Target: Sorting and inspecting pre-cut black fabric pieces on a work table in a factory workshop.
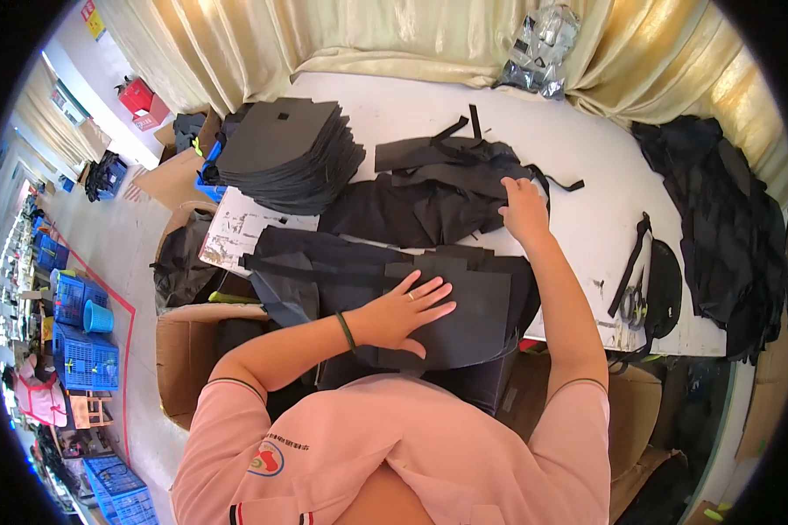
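Note:
My left hand (409,313) lies flat with spread fingers on a dark grey stiff panel (477,319). That panel rests on a black fabric piece (289,249) at the table's near edge, partly hanging over it. Farther off, my right hand (525,210) reaches over the right end of a heap of black sewn fabric pieces (411,210). Its thumb and fingers are apart, and I see nothing between them. Black straps (464,122) stick out of the heap's far side. Left of the heap stands a tall stack of dark grey panels (280,144).
On the white table (587,149), scissors (633,306) lie beside a black pouch (664,289) at the right. A pile of black fabric (727,227) covers the right edge. A clear plastic bag (541,52) sits by the curtain. Cardboard boxes (179,359) stand below the left edge.

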Motion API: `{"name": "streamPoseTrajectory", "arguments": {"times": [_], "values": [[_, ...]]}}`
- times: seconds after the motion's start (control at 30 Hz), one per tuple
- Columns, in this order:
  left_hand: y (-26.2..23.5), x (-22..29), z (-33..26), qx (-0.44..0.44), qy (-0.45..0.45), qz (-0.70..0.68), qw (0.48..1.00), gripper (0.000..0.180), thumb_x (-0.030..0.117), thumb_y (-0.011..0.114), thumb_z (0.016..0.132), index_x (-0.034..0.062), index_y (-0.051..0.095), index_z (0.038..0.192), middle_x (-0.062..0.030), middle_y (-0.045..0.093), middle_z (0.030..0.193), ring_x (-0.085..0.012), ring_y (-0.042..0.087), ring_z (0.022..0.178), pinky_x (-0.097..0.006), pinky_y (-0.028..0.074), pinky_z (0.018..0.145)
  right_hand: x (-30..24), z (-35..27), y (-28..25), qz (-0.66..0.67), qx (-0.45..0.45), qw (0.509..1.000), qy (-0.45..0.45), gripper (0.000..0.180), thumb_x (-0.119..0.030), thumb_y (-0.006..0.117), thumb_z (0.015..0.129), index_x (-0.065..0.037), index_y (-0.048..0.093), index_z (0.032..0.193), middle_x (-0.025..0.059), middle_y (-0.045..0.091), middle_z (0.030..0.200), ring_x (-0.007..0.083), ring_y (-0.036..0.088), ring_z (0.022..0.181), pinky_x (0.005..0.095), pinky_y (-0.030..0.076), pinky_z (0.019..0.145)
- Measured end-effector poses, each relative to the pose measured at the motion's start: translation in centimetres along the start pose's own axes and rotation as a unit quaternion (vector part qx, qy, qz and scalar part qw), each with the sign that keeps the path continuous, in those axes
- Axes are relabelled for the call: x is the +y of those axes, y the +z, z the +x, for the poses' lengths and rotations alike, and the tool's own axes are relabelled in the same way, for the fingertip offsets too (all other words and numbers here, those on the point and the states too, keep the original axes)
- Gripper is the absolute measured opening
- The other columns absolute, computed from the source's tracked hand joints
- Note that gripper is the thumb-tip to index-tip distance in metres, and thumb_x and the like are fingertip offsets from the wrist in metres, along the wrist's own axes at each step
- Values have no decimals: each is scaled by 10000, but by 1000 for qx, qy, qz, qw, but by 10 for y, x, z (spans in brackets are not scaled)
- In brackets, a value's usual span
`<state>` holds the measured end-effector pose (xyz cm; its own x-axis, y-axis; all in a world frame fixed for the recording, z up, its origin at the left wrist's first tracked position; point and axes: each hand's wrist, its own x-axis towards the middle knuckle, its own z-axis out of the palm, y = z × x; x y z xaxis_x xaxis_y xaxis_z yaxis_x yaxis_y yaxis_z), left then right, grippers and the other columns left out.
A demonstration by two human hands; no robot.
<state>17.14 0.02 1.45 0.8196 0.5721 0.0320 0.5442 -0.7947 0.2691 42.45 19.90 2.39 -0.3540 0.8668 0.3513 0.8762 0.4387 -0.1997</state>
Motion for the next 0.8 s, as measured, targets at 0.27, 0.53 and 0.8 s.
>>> {"name": "streamPoseTrajectory", "arguments": {"times": [0.27, 0.53, 0.8], "values": [[-3, -9, -7, 95, -32, -166, 981, 909, 422, 763, 791, 114, 298, 1509, -186, 226, 1574, -353, 166, 1480, -570, 150, 1169, 1, 69, 8, -33, -64, 997, 7, 114, -76, 577, 828, -108, 653, 907, 104, 651, 920, 294, 609, 961, 452, 423, 902], [-75, -41, 13, 355, -117, -155, 915, 507, 150, 717, 854, 65, 516, 1311, -188, 475, 1373, -360, 485, 1261, -393, 419, 1029, 9, 75, -3, -171, -317, 933, -23, 380, -144, 561, 832, -74, 640, 1197, 122, 518, 1400, 318, 319, 1421, 589, 316, 1088], [-94, -52, 6, 350, -119, -96, 924, 562, 199, 741, 831, 83, 495, 1323, -203, 452, 1386, -389, 454, 1281, -422, 396, 1065, -11, 90, -35, 96, -91, 982, -135, 147, -128, 602, 849, -81, 728, 909, 144, 697, 926, 358, 641, 938, 433, 509, 810]]}}
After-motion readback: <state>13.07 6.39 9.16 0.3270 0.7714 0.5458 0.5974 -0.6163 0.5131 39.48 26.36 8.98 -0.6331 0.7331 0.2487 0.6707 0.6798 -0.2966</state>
